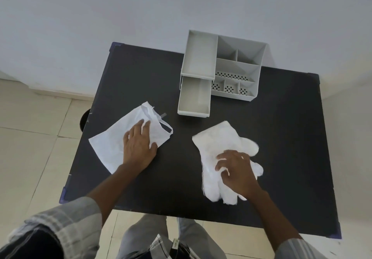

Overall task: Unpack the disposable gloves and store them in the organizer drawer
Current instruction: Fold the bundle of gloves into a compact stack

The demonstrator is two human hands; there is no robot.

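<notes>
A stack of translucent white disposable gloves (215, 142) lies flat on the right of the black table, fingers pointing toward me. My right hand (235, 170) rests on top of the stack, fingers spread and slightly curled, gripping nothing. On the left lies the white packaging bag (108, 146), flattened, its torn mouth toward the organizer. My left hand (138, 144) presses flat on the bag, fingers apart. The grey organizer (239, 65) stands at the table's far edge, and its drawer (194, 99) is pulled out toward me and holds nothing.
The black table (281, 138) has blue corner guards and bare surface between the bag and the gloves. A white wall rises right behind the organizer. Beige floor tiles lie all around, and a dark round object (84, 119) sits under the table's left edge.
</notes>
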